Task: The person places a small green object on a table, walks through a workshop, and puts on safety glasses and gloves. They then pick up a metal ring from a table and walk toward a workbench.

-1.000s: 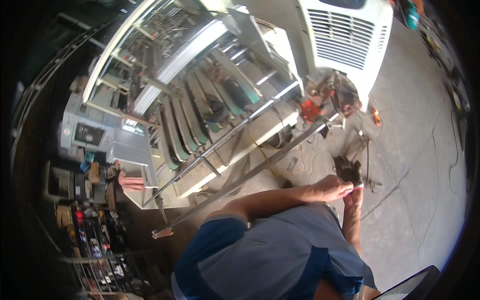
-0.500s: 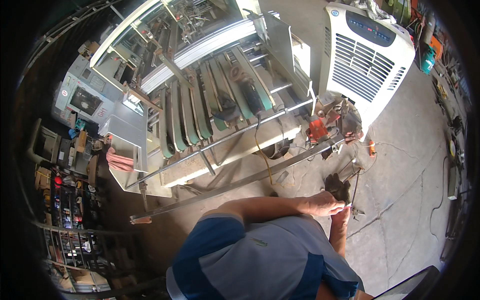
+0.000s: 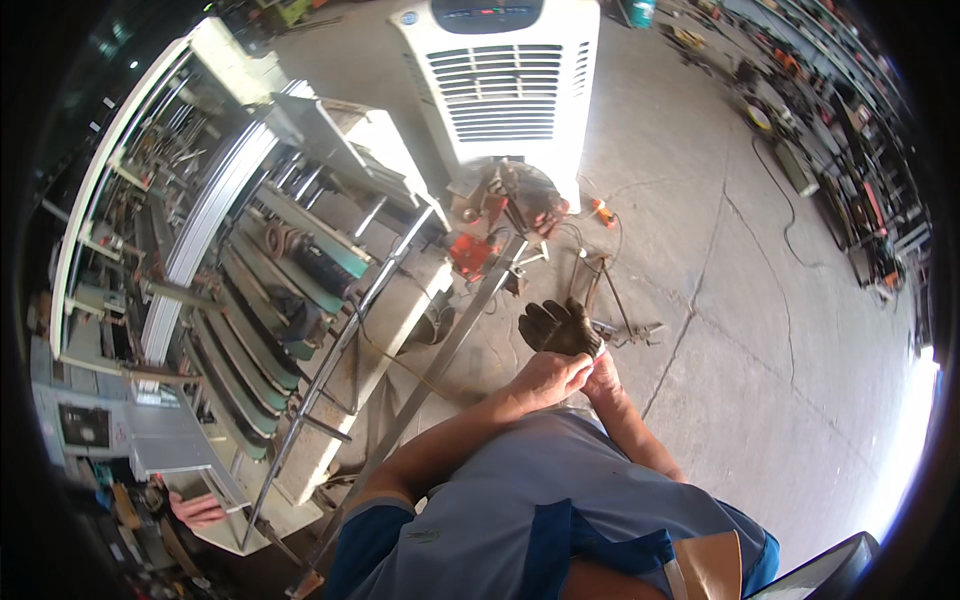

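My right hand (image 3: 574, 338) wears a dark work glove (image 3: 549, 326), its fingers stretched out and apart. At that wrist, my bare left hand (image 3: 552, 379) is closed on the glove's pale cuff (image 3: 598, 352). Both hands are close together in front of my body, above the concrete floor. Just beyond them stands a thin rusty metal frame (image 3: 622, 318) on the floor. What the left fingertips pinch is partly hidden by the hand itself.
To the left is a machine with green belts (image 3: 245, 375), and an angle grinder (image 3: 325, 262) lies on it. A long metal bar (image 3: 440, 355) slants beside it. Ahead stands a white air cooler (image 3: 505, 95), with a red tool (image 3: 470, 257) near its base. Shelving with parts (image 3: 850, 150) lines the right.
My view has swung to the right, so the machine and air cooler sit further left. The gloved fingers appear more spread; my left hand stays at the glove's cuff.
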A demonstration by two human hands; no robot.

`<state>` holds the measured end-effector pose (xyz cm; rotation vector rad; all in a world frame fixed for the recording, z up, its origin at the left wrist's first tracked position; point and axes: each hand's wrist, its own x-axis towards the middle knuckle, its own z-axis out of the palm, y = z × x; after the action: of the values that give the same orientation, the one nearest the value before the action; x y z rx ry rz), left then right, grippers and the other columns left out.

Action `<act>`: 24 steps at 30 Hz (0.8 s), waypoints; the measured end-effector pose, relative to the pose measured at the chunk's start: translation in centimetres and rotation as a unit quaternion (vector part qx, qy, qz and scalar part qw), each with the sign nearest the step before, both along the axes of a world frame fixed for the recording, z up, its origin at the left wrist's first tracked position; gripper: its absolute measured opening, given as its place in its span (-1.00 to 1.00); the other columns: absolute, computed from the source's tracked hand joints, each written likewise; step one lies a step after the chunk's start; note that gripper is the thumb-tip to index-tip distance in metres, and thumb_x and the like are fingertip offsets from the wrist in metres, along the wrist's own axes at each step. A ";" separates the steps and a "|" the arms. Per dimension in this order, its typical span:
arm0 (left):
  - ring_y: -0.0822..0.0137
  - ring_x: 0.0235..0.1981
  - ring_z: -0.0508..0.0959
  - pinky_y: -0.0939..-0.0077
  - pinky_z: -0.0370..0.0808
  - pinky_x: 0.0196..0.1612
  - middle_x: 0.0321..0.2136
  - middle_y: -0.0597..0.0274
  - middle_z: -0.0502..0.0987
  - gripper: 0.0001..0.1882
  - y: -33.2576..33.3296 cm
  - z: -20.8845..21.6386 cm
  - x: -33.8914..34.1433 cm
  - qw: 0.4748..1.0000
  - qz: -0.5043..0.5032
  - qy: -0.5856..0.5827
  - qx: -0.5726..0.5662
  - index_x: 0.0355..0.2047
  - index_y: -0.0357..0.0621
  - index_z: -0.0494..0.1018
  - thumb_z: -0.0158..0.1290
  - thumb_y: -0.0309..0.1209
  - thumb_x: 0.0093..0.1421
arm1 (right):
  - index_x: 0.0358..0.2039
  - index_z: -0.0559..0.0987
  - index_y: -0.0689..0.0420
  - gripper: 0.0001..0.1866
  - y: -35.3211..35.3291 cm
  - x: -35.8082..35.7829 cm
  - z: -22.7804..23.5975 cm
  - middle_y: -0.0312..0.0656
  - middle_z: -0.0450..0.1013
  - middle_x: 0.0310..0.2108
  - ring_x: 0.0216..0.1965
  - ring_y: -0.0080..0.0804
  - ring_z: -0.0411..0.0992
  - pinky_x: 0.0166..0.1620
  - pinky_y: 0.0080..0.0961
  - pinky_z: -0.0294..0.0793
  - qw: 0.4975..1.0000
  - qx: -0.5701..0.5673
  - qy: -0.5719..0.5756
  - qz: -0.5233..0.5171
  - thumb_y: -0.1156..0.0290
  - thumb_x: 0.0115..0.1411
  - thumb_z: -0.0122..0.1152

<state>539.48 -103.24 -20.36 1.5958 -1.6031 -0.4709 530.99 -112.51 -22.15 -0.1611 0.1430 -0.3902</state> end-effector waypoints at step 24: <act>-0.02 -0.46 0.54 0.12 0.45 -0.41 -0.54 0.04 0.50 -0.92 -1.4 1.7 -0.1 0.995 -0.062 -0.071 0.045 -0.34 -0.13 0.42 0.05 -0.42 0.20 | 0.35 0.11 -0.04 -0.49 -1.4 1.2 0.3 -0.22 0.04 0.38 0.40 -0.42 -0.04 0.43 -0.12 -0.15 0.921 -0.383 0.076 0.010 0.17 0.43 -0.23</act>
<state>539.35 -104.63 -18.71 1.6335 -1.8187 -0.5107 532.23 -113.94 -21.86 -0.9691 0.1344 -0.3972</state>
